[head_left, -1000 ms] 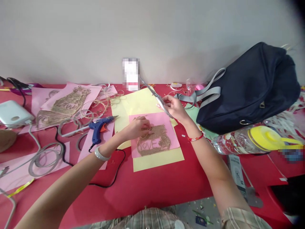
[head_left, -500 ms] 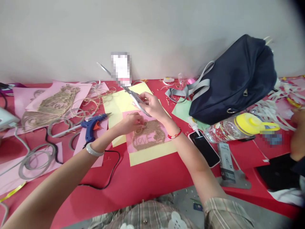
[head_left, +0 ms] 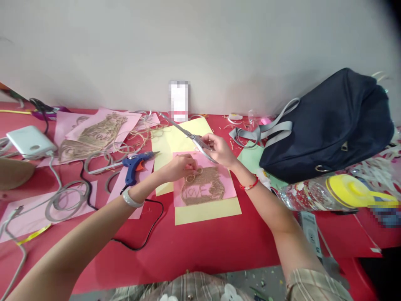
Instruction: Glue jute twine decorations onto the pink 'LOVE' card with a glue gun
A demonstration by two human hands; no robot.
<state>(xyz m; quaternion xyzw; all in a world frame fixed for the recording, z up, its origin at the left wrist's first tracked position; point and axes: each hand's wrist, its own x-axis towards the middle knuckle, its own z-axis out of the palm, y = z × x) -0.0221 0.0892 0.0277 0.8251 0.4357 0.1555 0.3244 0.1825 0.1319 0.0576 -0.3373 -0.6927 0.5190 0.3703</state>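
My right hand (head_left: 219,149) grips a pair of metal scissors (head_left: 189,133) by the handles, the blades pointing up and to the left. Just left of it, my left hand (head_left: 178,168) has its fingers pinched on a thin piece of twine (head_left: 190,178), part of which curls loosely below the fingertips. Beneath both hands lies a pink sheet (head_left: 230,188) bearing a brown twine picture (head_left: 203,193) with the letters LOVE. Yellow paper (head_left: 206,215) sticks out under that sheet.
A blue glue gun (head_left: 131,169) with a black cord rests at the left, near twine pictures on pink paper (head_left: 105,129) and a white power bank (head_left: 30,141). A blurred phone (head_left: 179,100) leans on the wall. To the right are a navy bag (head_left: 326,125) and a yellow-lidded bottle (head_left: 313,192).
The view has turned left, so the table's things appear farther right. The scissors' tips have come down from in front of the phone. My left hand keeps its pinch near the twine picture.
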